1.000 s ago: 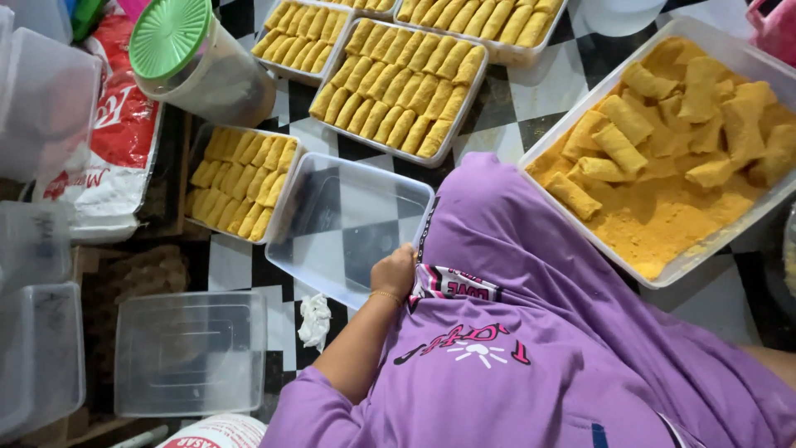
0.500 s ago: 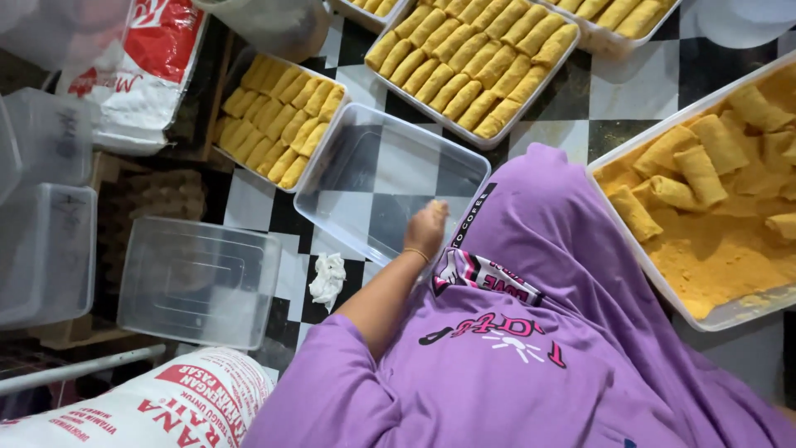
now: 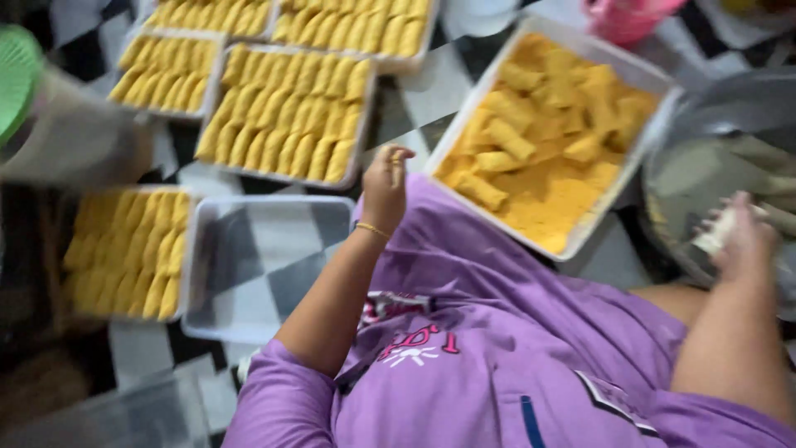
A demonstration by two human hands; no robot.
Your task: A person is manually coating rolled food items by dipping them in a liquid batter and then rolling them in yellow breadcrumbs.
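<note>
Just right of my left hand (image 3: 385, 187) sits the big tray (image 3: 655, 87) of breadcrumbs with coated rolls (image 3: 507, 139) lying in it. Below and left of that hand stands an empty clear container (image 3: 199, 315); beyond it lie filled trays of rolls (image 3: 286, 112) in rows. My left fingers are loosely curled, apparently holding nothing; the blur hides detail. My right hand (image 3: 742, 241) pinches a pale uncoated roll (image 3: 720, 231) over the metal bowl (image 3: 730, 108), well apart from the left.
</note>
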